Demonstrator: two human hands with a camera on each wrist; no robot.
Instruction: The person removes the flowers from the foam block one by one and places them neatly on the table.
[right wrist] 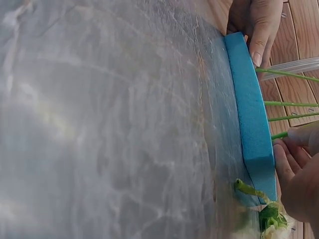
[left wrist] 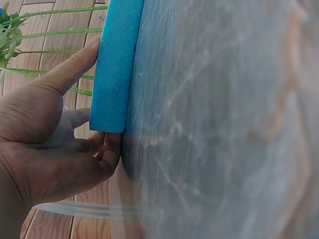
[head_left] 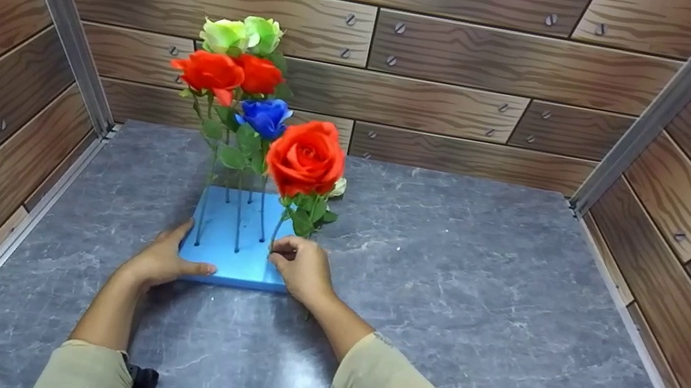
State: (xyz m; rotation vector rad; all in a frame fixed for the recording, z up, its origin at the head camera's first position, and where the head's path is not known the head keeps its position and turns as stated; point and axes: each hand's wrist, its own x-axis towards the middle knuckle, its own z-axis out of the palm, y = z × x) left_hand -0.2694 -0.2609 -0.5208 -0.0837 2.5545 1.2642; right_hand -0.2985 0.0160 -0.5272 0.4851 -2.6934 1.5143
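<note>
Right hand (head_left: pixel 304 271) at block's right part: thumb and fingertips closed in a pinch, low on the rose (head_left: pixel 307 158) stem. Long axis near upright, bloom above the pinch, foot just below at block's top; depth of seating cannot be told. Right hand nearer the stem; left hand (head_left: pixel 160 259) clasps the block (head_left: pixel 245 268) at its left front corner, thumb on top. Left of the rose, five flowers (head_left: pixel 264 116) stand in block. White flower (head_left: pixel 339 187) lies beside block's right.

Stems (head_left: pixel 238 218) left, free tabletop (head_left: pixel 475 300) right
</note>
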